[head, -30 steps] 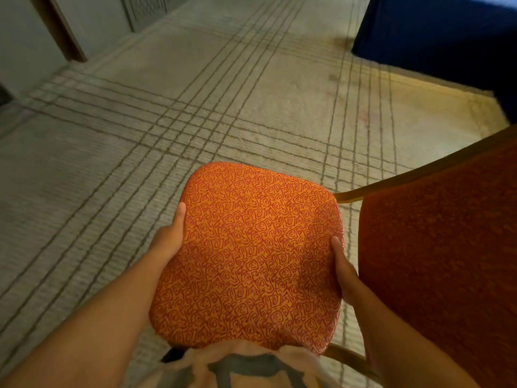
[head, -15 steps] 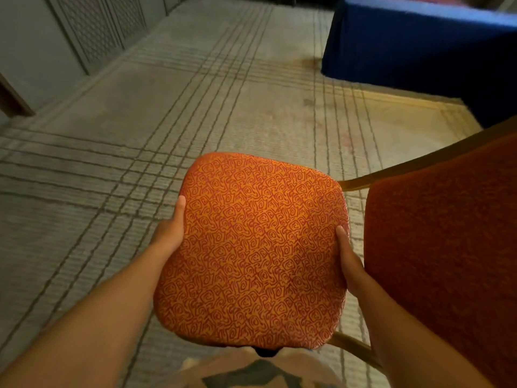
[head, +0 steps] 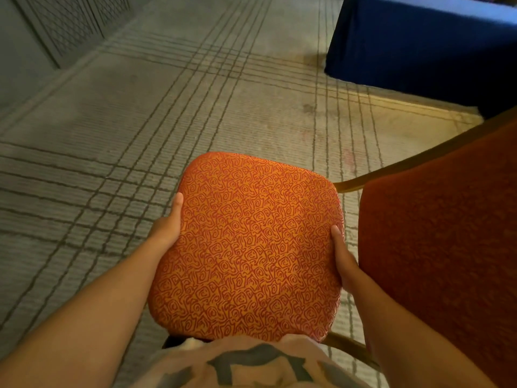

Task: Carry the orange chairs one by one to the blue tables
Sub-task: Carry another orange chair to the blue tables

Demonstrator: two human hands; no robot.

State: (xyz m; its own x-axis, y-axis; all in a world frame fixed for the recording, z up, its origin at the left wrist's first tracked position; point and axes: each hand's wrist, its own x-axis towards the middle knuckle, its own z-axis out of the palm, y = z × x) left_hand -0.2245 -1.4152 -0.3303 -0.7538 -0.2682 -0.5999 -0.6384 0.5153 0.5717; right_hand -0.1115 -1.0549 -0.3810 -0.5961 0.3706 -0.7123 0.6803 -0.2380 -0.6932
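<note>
Closer now stands the blue-draped counter point(head: 419, 46); left hand point(head: 167, 228) and right hand point(head: 342, 259) grip the orange patterned upholstered chair point(head: 251, 247) by its seat.

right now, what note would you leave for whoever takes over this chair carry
Hands: the left hand grips the left edge of the orange chair seat, fingers hidden beneath; the right hand grips the right edge likewise.
Things: the chair is held against the body, seat up, backrest to the right, legs hidden. The blue table is ahead to the right across the carpet, apart from the chair.
Done: chair in hand.
Left: walk it to the table, set it down.
</note>
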